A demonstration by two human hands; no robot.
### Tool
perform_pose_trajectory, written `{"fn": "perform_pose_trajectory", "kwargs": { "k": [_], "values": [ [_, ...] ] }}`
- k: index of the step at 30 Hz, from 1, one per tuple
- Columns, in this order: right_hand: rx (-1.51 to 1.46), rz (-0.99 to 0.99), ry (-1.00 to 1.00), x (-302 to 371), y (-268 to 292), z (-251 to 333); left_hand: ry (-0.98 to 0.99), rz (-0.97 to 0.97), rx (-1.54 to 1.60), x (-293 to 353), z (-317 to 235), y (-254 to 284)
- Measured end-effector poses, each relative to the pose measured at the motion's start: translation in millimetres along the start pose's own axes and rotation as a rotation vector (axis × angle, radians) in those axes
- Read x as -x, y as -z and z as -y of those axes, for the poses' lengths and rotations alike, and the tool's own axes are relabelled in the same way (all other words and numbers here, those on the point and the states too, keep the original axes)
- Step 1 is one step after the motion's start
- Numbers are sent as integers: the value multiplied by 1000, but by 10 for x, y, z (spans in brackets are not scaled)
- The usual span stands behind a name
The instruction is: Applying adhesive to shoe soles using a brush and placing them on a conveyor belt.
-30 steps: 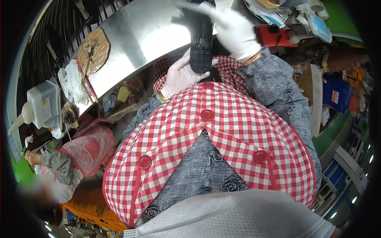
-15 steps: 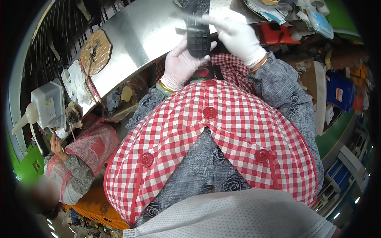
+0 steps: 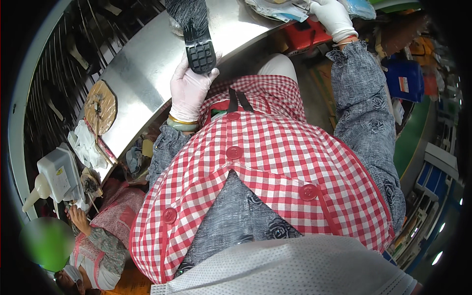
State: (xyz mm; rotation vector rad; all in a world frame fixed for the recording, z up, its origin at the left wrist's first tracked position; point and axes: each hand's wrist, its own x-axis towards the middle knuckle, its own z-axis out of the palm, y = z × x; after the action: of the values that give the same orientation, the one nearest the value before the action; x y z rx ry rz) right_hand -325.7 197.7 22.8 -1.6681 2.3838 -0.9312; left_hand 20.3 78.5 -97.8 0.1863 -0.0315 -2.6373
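My left hand (image 3: 189,91), in a white glove, grips a black shoe (image 3: 200,55) by its heel end. The shoe's underside faces up, with a raised grid of blocks on the heel. Towards the top edge its front part looks shiny and wrinkled, as if under clear film, and runs out of view. Far to the right, my gloved right hand (image 3: 334,19) reaches over a red object (image 3: 307,37), beside a pile of papers and packets (image 3: 278,10). Its fingertips are cut off by the top edge, so I cannot tell what they hold.
A shiny metal bench (image 3: 142,78) curves under the shoe. On its left lie a round film-wrapped board (image 3: 100,105) and crumpled white gloves (image 3: 87,142). Beyond stands a rack of dark items (image 3: 73,54). A co-worker's hand (image 3: 78,220) is at lower left; a blue container (image 3: 404,80) stands right.
My right hand has moved from above the shoe, where it held a blurred thin tool, to the pile at right. My left hand and the shoe now appear farther left, and the view has shifted.
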Motion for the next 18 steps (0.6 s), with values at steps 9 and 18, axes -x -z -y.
{"fn": "perform_pose_trajectory", "kwargs": {
  "k": [9,18],
  "values": [
    [-596,-40,433,-144,-294,-564,-27,-58,-97,-53,10,-23],
    [-507,355,-5,432,-710,777,-61,-132,-225,254,124,-169]
  ]
}}
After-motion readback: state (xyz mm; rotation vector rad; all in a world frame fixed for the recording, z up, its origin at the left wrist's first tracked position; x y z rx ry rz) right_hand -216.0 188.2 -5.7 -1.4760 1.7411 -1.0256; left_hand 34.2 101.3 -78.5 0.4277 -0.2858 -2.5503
